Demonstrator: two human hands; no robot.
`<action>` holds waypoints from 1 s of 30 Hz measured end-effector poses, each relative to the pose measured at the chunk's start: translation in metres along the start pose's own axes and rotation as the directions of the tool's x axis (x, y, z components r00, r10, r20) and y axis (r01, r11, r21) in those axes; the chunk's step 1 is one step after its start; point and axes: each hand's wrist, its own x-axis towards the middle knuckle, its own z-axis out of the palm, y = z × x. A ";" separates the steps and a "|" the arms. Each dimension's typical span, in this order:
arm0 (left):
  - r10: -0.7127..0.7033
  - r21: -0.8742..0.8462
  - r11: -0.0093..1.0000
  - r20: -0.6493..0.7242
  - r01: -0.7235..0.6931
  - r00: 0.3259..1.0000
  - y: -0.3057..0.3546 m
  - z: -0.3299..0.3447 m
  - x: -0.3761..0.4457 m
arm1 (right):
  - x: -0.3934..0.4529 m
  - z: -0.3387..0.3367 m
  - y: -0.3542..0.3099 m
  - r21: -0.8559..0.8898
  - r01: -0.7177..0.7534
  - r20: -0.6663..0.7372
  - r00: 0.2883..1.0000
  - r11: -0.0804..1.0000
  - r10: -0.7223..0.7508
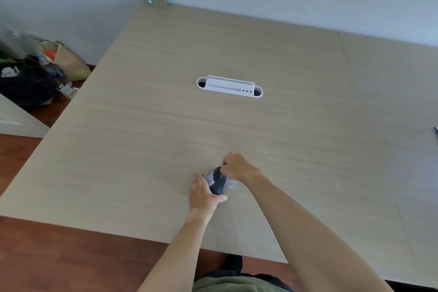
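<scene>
Left hand (203, 193) grips a dark computer mouse (216, 182) on the wooden table (142, 125). Right hand (238, 166) pinches the mouse's far end. White cable port (229, 86) lies well beyond.

A dark grey computer mouse (216, 181) is lying tilted at the bench's (142, 125) six o'clock, clear wrap (231, 184) touching it.

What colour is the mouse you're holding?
The mouse is dark grey with a lighter silver side; head view.

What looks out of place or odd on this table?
Only the dark mouse: the left hand holds it tipped up, not flat, while the right hand pinches its far end. Nothing looks spilled or broken.
</scene>
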 end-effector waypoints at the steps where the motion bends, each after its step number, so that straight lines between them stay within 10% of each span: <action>1: -0.018 0.020 1.000 0.020 0.017 1.000 0.002 -0.001 0.001 | -0.002 -0.001 0.003 -0.011 -0.014 0.000 1.000 1.000 0.014; 6: -0.081 0.108 0.992 0.085 0.072 0.993 0.011 -0.005 0.004 | -0.014 -0.015 0.016 -0.095 -0.129 -0.140 0.983 0.987 0.115; 11: -0.085 0.140 0.988 0.097 0.071 0.992 0.013 -0.006 0.006 | -0.007 -0.005 0.023 0.210 -0.081 -0.114 0.988 0.974 0.107; 18: -0.095 0.174 0.982 0.128 0.071 0.987 0.016 -0.007 0.009 | -0.019 -0.001 0.037 0.032 -0.200 -0.229 0.952 0.979 0.202; 23: -0.087 0.172 0.983 0.129 0.064 0.988 0.017 -0.008 0.011 | -0.011 0.004 0.033 0.317 -0.093 -0.147 0.978 0.944 0.146; 30: -0.059 0.097 0.994 0.089 0.050 0.994 0.003 -0.004 0.008 | -0.009 0.011 0.031 0.127 -0.152 -0.257 0.950 0.980 0.180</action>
